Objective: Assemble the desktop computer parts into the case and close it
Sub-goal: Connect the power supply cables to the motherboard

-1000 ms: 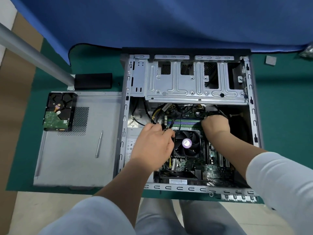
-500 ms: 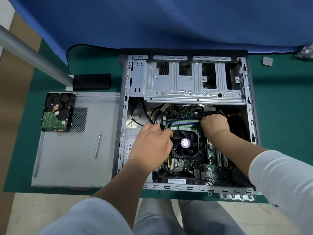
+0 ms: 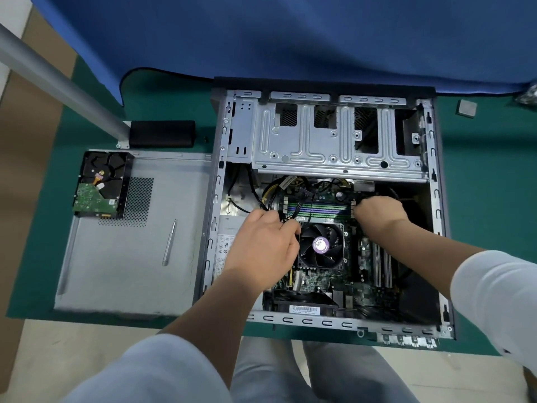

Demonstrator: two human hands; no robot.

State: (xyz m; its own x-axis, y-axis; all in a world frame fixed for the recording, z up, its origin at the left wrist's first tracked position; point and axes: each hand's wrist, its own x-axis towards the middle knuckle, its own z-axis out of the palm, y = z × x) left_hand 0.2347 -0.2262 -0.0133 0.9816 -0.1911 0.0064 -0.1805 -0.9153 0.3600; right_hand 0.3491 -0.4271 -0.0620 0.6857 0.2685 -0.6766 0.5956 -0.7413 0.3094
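A: Right, where are your hands against the edges?

B: Both are inside the open case, which lies flat on the green mat. Your left hand has its fingers curled round black cables beside the fan. Your right hand is fisted at the end of the memory slots; what it holds, I cannot tell. There is open room right of it, up to the case wall.

A: And around you?

B: A blue cloth hangs behind. Left of the case lies one side panel, carrying one hard drive and one screwdriver, well apart. One small grey square sits far right.
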